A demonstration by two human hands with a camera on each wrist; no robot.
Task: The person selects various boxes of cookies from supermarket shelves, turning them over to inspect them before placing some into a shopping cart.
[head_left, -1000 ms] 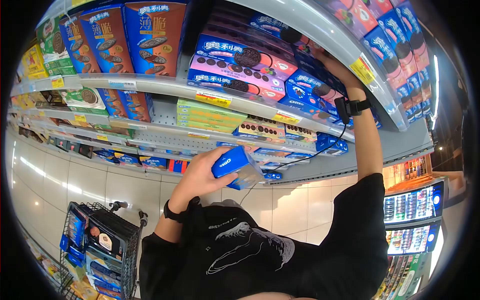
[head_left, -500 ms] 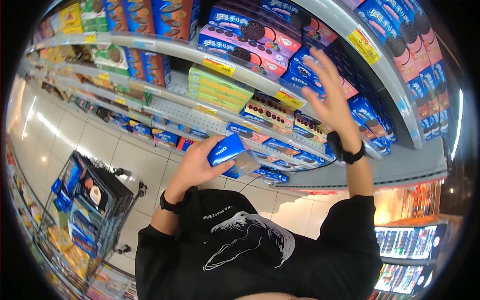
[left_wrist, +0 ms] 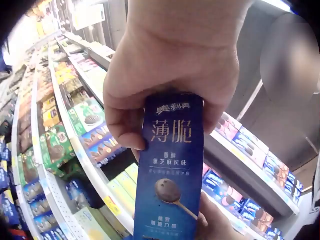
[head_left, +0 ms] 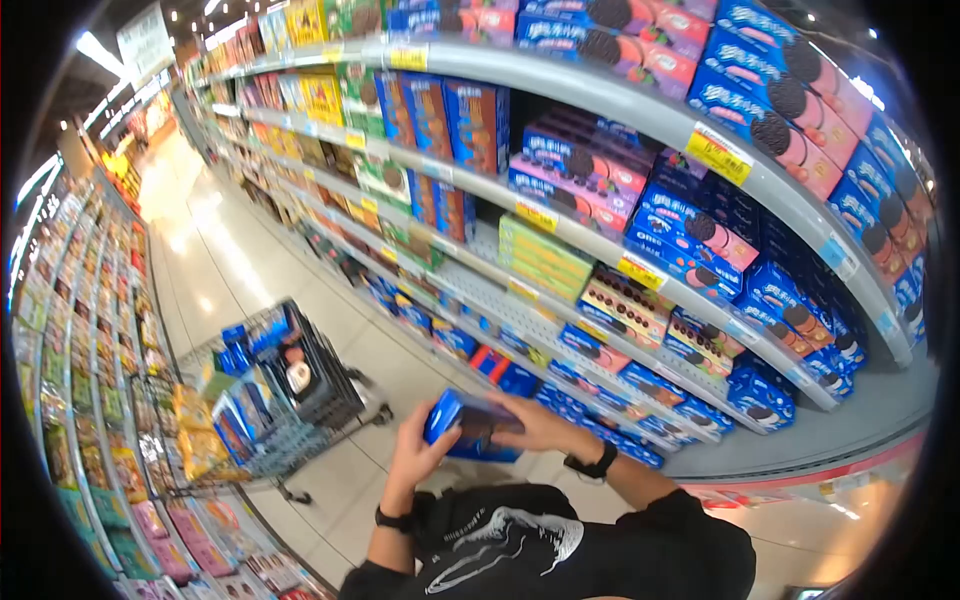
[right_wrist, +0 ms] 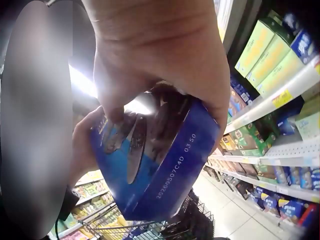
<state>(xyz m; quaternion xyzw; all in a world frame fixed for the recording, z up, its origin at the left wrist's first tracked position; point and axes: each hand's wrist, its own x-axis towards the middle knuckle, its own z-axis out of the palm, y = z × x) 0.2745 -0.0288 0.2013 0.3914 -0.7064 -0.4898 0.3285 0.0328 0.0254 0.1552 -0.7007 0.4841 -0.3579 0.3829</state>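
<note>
Both hands hold one blue Oreo biscuit box [head_left: 468, 415] in front of the body. My left hand [head_left: 412, 458] grips one end, thumb and fingers on opposite sides. In the left wrist view the box [left_wrist: 170, 170] shows its blue face with Chinese lettering and a spoon picture. From the other side, my right hand [head_left: 552, 428] grips the box with thumb and fingers around it. The right wrist view shows biscuit pictures and a printed date code on the box [right_wrist: 172, 172], with the right hand [right_wrist: 160, 55] covering its upper part.
A shopping cart [head_left: 335, 385] holding several packages stands to the left on the tiled floor [head_left: 185, 270]. Shelves of biscuits run along the right, including light green boxes [head_left: 540, 258] and pink-and-blue Oreo boxes [head_left: 580, 165]. Another stocked shelf [head_left: 75, 400] lines the far left.
My right hand has withdrawn from the shelf and come down onto the box in the left hand. The head view has swung left, bringing the aisle and more of the cart into view.
</note>
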